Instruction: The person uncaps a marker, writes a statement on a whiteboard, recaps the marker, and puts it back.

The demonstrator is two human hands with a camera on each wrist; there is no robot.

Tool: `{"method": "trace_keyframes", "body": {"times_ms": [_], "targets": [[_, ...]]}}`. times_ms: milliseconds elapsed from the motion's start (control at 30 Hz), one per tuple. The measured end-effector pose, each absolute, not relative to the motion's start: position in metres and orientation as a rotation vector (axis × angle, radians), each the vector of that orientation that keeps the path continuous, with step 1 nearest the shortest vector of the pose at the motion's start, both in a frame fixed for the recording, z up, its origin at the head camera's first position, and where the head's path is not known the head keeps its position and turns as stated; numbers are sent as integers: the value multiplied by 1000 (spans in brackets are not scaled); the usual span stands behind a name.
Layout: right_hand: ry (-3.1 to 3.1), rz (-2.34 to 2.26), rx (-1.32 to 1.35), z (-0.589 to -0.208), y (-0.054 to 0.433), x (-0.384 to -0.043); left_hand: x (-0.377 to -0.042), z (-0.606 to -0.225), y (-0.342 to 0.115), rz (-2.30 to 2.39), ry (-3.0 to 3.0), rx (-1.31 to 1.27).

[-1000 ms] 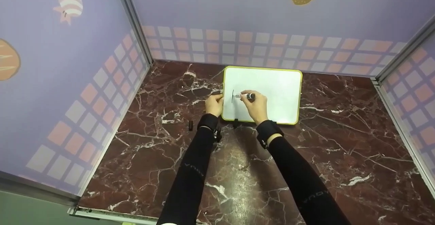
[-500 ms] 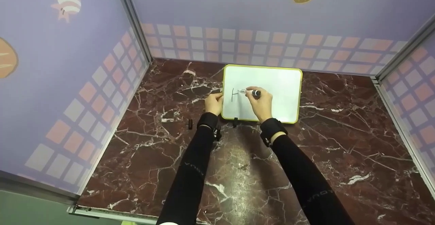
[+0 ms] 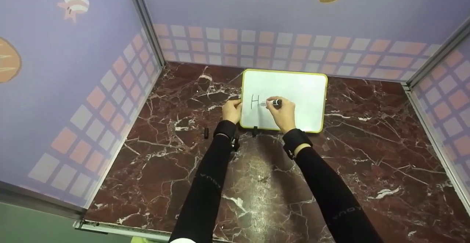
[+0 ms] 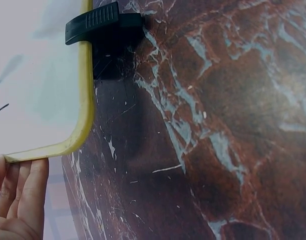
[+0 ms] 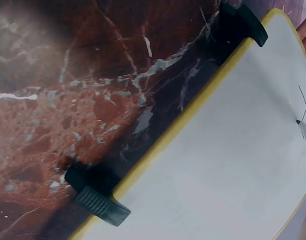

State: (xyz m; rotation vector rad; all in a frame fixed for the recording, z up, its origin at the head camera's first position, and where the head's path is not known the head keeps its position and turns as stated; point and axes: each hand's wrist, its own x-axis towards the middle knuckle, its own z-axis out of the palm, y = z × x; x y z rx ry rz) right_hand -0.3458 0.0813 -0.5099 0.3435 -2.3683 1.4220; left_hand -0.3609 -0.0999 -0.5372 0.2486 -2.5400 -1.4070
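Observation:
A whiteboard (image 3: pixel 293 85) with a yellow rim leans back on black clip-like feet, one foot (image 4: pixel 105 22) showing large in the left wrist view. My left hand (image 3: pixel 230 111) pinches its left rim between thumb and fingers (image 4: pixel 33 192). In my right hand (image 3: pixel 284 114) is a black-and-white marker (image 3: pixel 276 102), gripped near its writing end. A thin black letter H (image 3: pixel 255 101) stands on the board's left part. Just right of it, the marker tip (image 5: pixel 299 122) is at the white surface. Most of the right hand is out of the right wrist view.
A small black marker cap (image 3: pixel 206 133) stands on the dark red marbled table (image 3: pixel 154 184), left of the left wrist. A patterned purple wall (image 3: pixel 235 11) rises close behind the board, with side panels at left and right.
The single upright stroke has become an H, first with a crossbar, then a second upright. The right hand and marker have shifted right; the left hand stays at the rim.

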Motion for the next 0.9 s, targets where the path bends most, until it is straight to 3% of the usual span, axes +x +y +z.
{"method": "trace_keyframes", "body": {"times_ms": [900], "targets": [[-2275, 1447, 250, -512, 88, -343, -362, -538, -98, -1380, -2541, 258]]}}
